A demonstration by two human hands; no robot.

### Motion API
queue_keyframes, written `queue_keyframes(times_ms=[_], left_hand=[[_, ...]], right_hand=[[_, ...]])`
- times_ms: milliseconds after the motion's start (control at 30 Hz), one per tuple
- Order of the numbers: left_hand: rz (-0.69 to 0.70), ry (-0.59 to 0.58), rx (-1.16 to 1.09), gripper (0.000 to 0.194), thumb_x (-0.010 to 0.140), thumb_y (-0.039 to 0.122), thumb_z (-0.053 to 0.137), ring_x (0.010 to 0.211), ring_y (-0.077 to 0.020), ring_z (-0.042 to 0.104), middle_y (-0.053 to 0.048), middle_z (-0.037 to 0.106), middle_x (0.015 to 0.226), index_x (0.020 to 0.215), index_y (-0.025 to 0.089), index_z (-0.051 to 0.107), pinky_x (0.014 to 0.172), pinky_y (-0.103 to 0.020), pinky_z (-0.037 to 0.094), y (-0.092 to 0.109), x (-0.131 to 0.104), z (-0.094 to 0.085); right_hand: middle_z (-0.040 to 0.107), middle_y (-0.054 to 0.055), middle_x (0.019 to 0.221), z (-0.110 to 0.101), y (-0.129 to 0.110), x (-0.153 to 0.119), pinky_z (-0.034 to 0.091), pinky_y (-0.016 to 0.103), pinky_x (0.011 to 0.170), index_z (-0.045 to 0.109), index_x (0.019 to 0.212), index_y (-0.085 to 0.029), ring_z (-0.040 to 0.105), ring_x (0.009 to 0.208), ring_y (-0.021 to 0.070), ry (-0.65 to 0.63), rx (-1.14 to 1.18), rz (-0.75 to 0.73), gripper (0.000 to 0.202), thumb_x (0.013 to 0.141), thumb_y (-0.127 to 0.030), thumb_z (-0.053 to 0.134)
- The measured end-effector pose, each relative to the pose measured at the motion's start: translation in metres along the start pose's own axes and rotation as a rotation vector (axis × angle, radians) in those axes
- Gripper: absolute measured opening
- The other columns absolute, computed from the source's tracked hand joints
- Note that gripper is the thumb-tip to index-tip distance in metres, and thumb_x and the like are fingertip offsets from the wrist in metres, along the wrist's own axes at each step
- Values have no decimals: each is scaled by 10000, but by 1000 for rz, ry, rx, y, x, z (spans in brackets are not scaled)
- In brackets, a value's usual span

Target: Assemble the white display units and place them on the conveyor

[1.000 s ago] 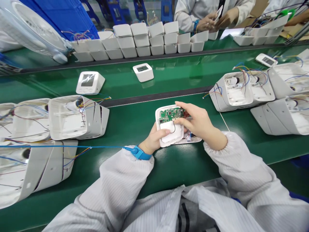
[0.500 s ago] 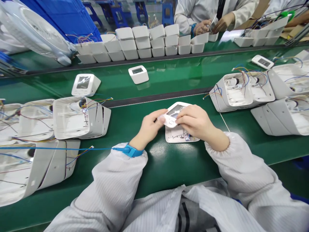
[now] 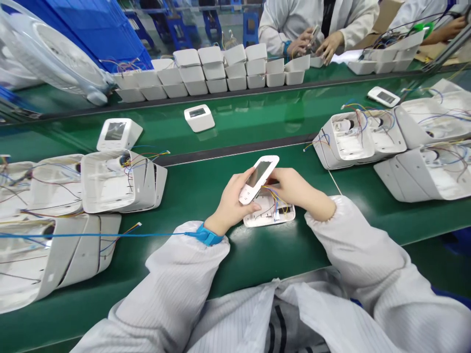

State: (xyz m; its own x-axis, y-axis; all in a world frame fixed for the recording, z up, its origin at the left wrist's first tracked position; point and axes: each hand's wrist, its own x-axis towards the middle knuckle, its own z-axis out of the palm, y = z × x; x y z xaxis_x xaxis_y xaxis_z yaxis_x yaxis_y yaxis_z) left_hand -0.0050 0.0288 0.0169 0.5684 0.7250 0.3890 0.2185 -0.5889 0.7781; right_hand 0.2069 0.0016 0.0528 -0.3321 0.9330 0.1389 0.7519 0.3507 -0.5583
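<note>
My left hand (image 3: 233, 201) grips a white front panel with a dark screen (image 3: 259, 177), tilted up on its edge above the bench. Below it lies an open white housing (image 3: 253, 215) with its inside facing up. Thin coloured wires (image 3: 275, 198) run between the panel and the housing. My right hand (image 3: 290, 186) reaches in behind the panel beside these wires, its fingers bent. The fingertips are partly hidden by the panel, so what they pinch does not show. A blue wrist strap (image 3: 208, 234) with a cord circles my left wrist.
Open white housings with wires stand stacked at left (image 3: 106, 181) and right (image 3: 349, 139). Finished-looking screen units (image 3: 119, 135) sit on the green strip behind the dark rail (image 3: 235, 148). Farther back are stacked housings (image 3: 195, 73), a fan (image 3: 55, 49) and a co-worker's hands (image 3: 329, 46).
The panel has swung from lying nearly flat to standing steeply tilted, uncovering more of the housing and wires. My right hand has gone from the panel's front to behind it.
</note>
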Motion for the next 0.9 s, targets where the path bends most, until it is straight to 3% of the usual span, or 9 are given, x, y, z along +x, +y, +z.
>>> queue_keyframes(times_ms=[100,200,333,467,600,800,900], left_hand=[[55,61,-64,912,778,836,410,1023,-286,551,-137,588,1233,1442,213,447,922,-442,430,0,-8,-1],[92,65,-189,792,862,734,413,1084,-296,555,-133,560,1280,1479,238,392,975,-468,421,-3,-15,0],[73,8,-354,855,860,661,503,1267,-343,475,-147,462,1411,1551,253,208,1090,-543,348,-6,-17,4],[109,-8,-427,1032,791,540,675,1403,-372,347,-170,317,1529,1563,246,57,1157,-564,278,-2,-17,5],[129,-72,-450,969,790,382,718,1423,-374,331,-199,250,1558,1541,223,127,1166,-563,283,2,-22,2],[86,22,-540,764,811,528,673,1405,-386,356,-176,355,1484,1436,224,356,1160,-597,280,-3,-24,5],[52,58,-599,770,798,593,660,1358,-371,418,-161,430,1409,1411,223,374,1148,-600,302,-5,-23,7]], right_hand=[[710,89,1010,1,-28,-6,396,333,741,725,879,-158,615,926,231,-76,-282,-106,129,892,-201,604],[692,120,979,-4,-53,-7,337,361,672,723,817,-143,603,908,275,-198,-543,-40,166,880,-145,570],[685,101,873,-2,-66,2,273,345,589,705,925,-162,622,773,254,-315,-598,17,171,864,-131,548],[670,90,870,5,-56,9,257,331,569,666,933,-145,620,761,230,-237,-587,-9,143,878,-171,536],[660,53,860,11,-40,6,287,309,587,645,889,-157,607,784,191,-109,-479,-38,86,864,-200,576],[668,34,842,18,-28,3,356,267,660,690,822,-178,604,789,151,41,-242,0,205,932,-318,589],[674,34,873,21,-24,3,372,260,678,716,862,-194,606,799,146,104,-156,-13,166,927,-300,607]])
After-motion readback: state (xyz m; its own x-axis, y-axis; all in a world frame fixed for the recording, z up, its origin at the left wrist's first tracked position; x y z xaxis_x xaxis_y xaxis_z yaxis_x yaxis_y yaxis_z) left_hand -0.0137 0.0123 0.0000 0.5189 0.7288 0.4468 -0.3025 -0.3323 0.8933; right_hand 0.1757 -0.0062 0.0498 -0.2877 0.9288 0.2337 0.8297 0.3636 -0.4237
